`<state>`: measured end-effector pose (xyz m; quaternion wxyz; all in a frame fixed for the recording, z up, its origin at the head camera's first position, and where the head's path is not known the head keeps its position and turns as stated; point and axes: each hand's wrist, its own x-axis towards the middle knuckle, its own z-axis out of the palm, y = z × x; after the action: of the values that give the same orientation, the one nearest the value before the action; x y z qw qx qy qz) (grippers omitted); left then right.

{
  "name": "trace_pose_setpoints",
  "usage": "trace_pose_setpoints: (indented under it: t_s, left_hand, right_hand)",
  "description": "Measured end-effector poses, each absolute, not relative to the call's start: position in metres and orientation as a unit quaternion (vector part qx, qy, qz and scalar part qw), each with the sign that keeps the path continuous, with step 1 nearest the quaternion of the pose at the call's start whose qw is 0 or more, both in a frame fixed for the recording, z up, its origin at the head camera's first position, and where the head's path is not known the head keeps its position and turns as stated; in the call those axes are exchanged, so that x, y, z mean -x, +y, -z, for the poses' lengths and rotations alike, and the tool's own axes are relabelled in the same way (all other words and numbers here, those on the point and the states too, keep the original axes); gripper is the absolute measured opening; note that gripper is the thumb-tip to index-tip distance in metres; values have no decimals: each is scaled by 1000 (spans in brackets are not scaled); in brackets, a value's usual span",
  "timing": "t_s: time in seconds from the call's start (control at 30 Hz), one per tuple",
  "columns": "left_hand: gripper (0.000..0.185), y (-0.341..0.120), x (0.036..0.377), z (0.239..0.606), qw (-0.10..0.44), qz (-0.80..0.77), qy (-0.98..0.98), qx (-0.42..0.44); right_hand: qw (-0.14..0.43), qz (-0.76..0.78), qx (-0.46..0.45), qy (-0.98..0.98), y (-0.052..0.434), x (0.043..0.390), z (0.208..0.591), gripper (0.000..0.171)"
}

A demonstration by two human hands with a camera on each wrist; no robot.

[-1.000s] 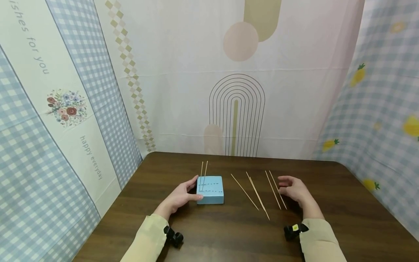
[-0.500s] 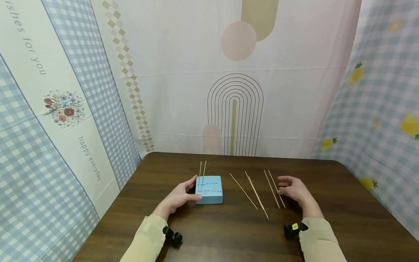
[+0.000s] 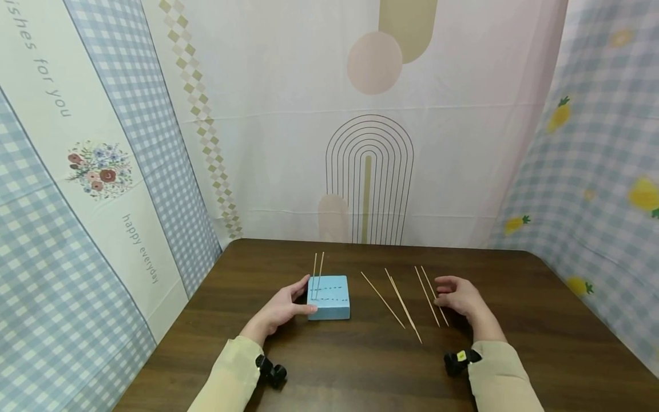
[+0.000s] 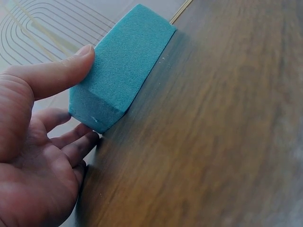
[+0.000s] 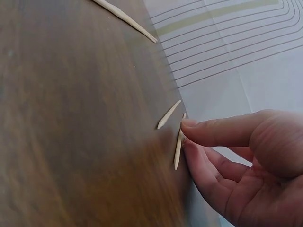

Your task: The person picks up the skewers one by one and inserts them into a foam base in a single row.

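Matt foam block [image 4: 125,59]; wooden sticks [image 3: 404,303], wood-grain table [image 3: 360,372]

In the head view the left hand [image 3: 280,311] hides part of the block [image 3: 334,313], whose dark top marks [image 3: 333,300] are too small to identify; the bottom edge crops both sleeves [image 3: 226,372]. The left wrist view blurs the desk [image 4: 213,156]. In the right wrist view, the right hand [image 5: 246,170], cropped by the edge, hides part of one stick [image 5: 178,153].

Brown table [image 3: 360,366] before white arch-printed cloth [image 3: 370,131], flowered cloth [image 3: 103,171] left, checked pineapple cloth [image 3: 592,166] right
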<state>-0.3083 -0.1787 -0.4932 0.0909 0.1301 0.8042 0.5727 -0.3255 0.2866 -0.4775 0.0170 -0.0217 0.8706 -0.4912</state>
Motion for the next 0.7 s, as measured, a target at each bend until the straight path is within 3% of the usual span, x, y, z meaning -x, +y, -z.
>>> trace_pose_setpoints:
  t_s: [0.7]
  left_hand:
    - [97, -178, 307, 491, 93, -574, 803, -131]
  right_hand:
    - [1, 432, -12, 902, 282, 324, 476, 61]
